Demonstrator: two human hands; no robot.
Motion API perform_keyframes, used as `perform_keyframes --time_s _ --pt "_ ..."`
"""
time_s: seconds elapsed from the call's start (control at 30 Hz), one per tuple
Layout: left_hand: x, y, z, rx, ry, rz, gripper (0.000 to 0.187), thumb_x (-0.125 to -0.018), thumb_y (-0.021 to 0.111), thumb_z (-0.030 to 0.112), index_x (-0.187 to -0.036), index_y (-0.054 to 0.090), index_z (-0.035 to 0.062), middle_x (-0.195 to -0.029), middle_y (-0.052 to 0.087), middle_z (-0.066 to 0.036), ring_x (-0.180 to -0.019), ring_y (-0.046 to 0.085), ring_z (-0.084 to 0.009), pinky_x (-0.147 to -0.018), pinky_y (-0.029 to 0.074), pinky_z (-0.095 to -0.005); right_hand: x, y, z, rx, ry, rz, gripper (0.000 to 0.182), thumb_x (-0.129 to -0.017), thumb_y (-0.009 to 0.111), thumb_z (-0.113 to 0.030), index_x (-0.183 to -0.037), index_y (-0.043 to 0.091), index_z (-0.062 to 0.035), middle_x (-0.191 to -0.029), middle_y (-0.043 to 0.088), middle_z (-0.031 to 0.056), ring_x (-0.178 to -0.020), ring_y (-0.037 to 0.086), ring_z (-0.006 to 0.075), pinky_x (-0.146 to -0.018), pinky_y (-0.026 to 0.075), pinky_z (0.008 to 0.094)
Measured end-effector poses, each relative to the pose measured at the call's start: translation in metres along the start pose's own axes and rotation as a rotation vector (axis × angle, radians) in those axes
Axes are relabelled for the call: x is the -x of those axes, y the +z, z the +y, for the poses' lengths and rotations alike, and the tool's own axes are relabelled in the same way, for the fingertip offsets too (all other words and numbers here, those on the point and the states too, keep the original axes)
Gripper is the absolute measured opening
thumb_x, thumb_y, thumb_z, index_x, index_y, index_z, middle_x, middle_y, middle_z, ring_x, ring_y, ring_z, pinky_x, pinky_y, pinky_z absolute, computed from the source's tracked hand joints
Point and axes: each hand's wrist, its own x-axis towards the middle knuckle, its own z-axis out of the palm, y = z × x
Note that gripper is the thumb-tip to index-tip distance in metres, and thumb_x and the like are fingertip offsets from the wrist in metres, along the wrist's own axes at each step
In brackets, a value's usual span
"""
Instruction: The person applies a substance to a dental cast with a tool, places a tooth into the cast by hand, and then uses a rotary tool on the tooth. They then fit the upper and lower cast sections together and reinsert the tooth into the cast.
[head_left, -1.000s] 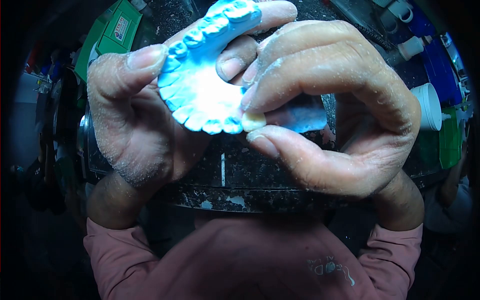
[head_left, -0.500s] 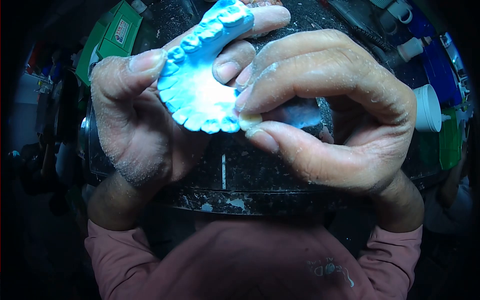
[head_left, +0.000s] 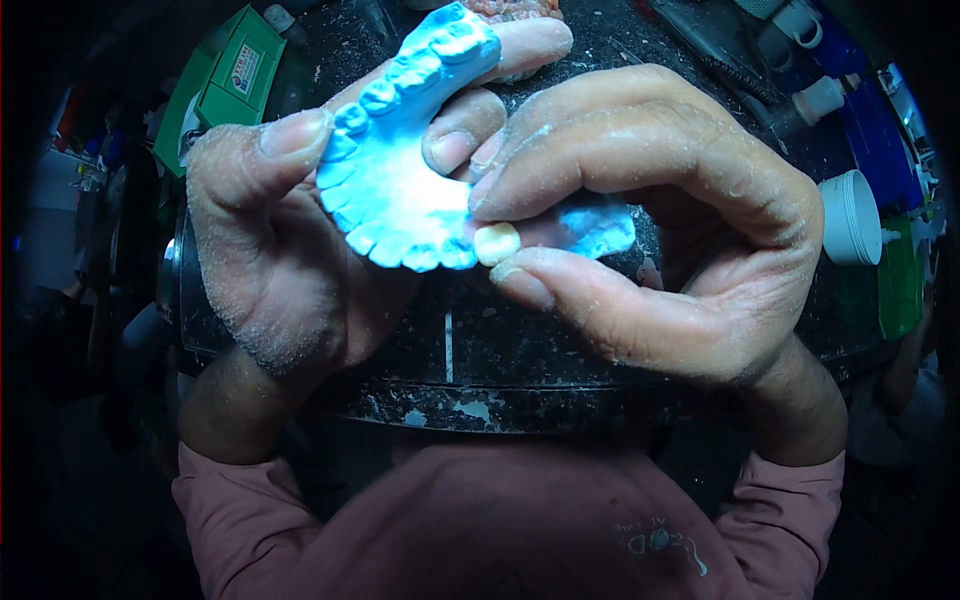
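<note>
A pale blue-white dental cast [head_left: 395, 185], shaped like a horseshoe with a row of teeth, is tilted up toward me above the bench. My left hand [head_left: 275, 225] is closed around it, thumb on the outer side and fingers behind and inside the arch. Against the row's right part sits a small cream-white dental crown [head_left: 496, 243]. My right hand [head_left: 680, 210] has its thumb just below the crown and its fingertips just above, in a pinch. The cast's far arm shows behind the right fingers. White dust coats both hands.
A dark, worn bench [head_left: 500, 340] lies beneath, its front edge near my body. A green box [head_left: 237, 70] stands at back left. To the right are a white tub [head_left: 850, 217], a small white bottle [head_left: 822, 99] and a white mug [head_left: 797, 25].
The right thumb has slid slightly down and away from the crown, so more of the crown shows. The cast has shifted very slightly down.
</note>
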Motion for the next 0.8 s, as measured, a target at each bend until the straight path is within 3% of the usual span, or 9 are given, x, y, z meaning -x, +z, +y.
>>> perform_keyframes --time_s 0.13,0.2,0.23,0.3,0.37,0.63,0.7,0.8 --pt "0.001 -0.002 0.000 0.060 -0.033 0.042 0.042 -0.094 0.043 0.031 -0.113 0.056 -0.0040 -0.104 0.065 -0.015 -0.095 0.064 -0.0245 -0.088 0.050 -0.0364 0.002 0.000 0.003 -0.124 -0.037 0.065 0.036 -0.065 0.072 0.009 -0.100 0.064 0.0082 -0.098 0.063 0.0182 -0.094 0.064 0.0245 -0.084 0.052 0.0327" --pt "0.002 -0.005 0.001 0.155 -0.070 0.065 0.042 -0.096 0.040 0.031 -0.113 0.055 -0.0047 -0.104 0.065 -0.016 -0.095 0.064 -0.0250 -0.089 0.050 -0.0361 -0.004 -0.001 -0.012 0.014 0.218 0.006 0.045 -0.067 0.073 0.008 -0.110 0.060 0.0098 -0.105 0.063 0.0208 -0.101 0.063 0.0275 -0.088 0.053 0.0356" --pt "0.003 -0.007 0.001 0.204 -0.089 0.076 0.042 -0.097 0.038 0.030 -0.114 0.054 -0.0050 -0.104 0.065 -0.016 -0.096 0.064 -0.0252 -0.089 0.051 -0.0360 -0.017 0.015 -0.034 -0.333 0.501 0.282 0.049 -0.070 0.072 0.008 -0.116 0.056 0.0101 -0.109 0.061 0.0225 -0.106 0.061 0.0290 -0.090 0.053 0.0380" --pt "0.004 -0.013 0.000 0.197 -0.110 0.078 0.044 -0.097 0.038 0.032 -0.116 0.054 -0.0048 -0.106 0.065 -0.017 -0.100 0.063 -0.0261 -0.093 0.048 -0.0387 -0.001 -0.001 -0.010 0.018 0.277 0.016 0.047 -0.072 0.071 0.007 -0.116 0.056 0.0097 -0.110 0.061 0.0220 -0.107 0.061 0.0282 -0.090 0.054 0.0375" --pt "0.004 -0.015 -0.002 0.211 -0.145 0.161 0.046 -0.097 0.037 0.034 -0.117 0.053 -0.0043 -0.107 0.065 -0.017 -0.104 0.062 -0.0265 -0.097 0.046 -0.0413 0.005 -0.005 -0.010 0.021 0.303 0.019 0.047 -0.073 0.071 0.007 -0.117 0.056 0.0093 -0.110 0.062 0.0216 -0.106 0.061 0.0278 -0.090 0.054 0.0373" --pt "0.003 -0.022 -0.002 0.203 -0.181 0.121 0.048 -0.097 0.036 0.036 -0.121 0.049 -0.0040 -0.113 0.062 -0.018 -0.107 0.060 -0.0275 -0.098 0.044 -0.0439 0.006 -0.005 -0.011 0.054 0.322 0.050 0.042 -0.076 0.069 0.002 -0.116 0.056 0.0080 -0.107 0.063 0.0194 -0.103 0.063 0.0244 -0.087 0.055 0.0361" --pt "0.001 -0.028 -0.003 0.214 -0.194 -0.040 0.048 -0.097 0.037 0.036 -0.123 0.048 -0.0036 -0.116 0.060 -0.018 -0.109 0.058 -0.0266 -0.099 0.043 -0.0432 0.005 -0.006 -0.013 -0.048 0.398 0.073 0.034 -0.081 0.064 -0.002 -0.112 0.057 0.0080 -0.105 0.064 0.0189 -0.097 0.064 0.0216 -0.083 0.055 0.0330" --pt "0.000 -0.025 -0.005 0.209 -0.185 -0.067 0.049 -0.097 0.037 0.036 -0.124 0.048 -0.0035 -0.118 0.059 -0.018 -0.112 0.057 -0.0260 -0.101 0.041 -0.0423 0.006 -0.006 -0.012 0.071 0.321 0.050 0.028 -0.084 0.061 -0.005 -0.108 0.058 0.0083 -0.103 0.064 0.0196 -0.092 0.064 0.0199 -0.078 0.055 0.0301"
